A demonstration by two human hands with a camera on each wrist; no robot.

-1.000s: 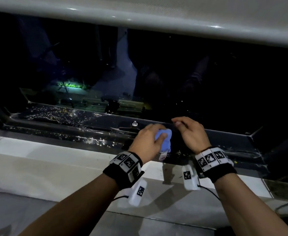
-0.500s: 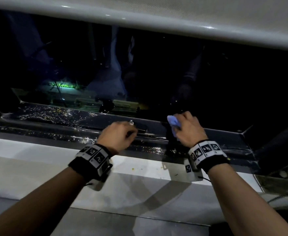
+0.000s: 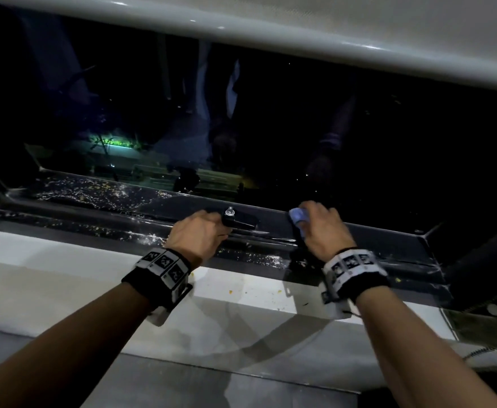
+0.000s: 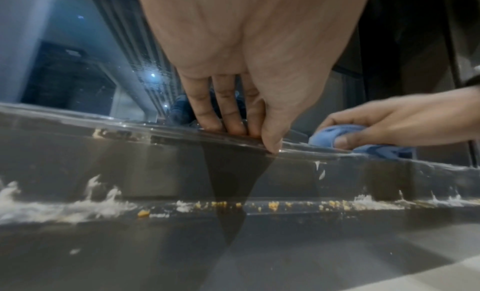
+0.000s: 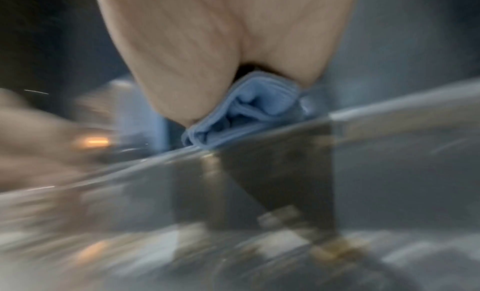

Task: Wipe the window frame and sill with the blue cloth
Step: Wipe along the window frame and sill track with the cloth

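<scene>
While fingers curl, right hand [image 3: 323,228] round blue cloth [image 3: 297,216], left hand [image 3: 198,235] round window handle [image 3: 238,221].

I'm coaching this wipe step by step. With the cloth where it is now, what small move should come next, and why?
Probably draw the blue cloth, held in the right hand, leftward along the dark window frame toward the handle. White and yellow specks cover the frame there, while the left hand rests by the handle.
</scene>
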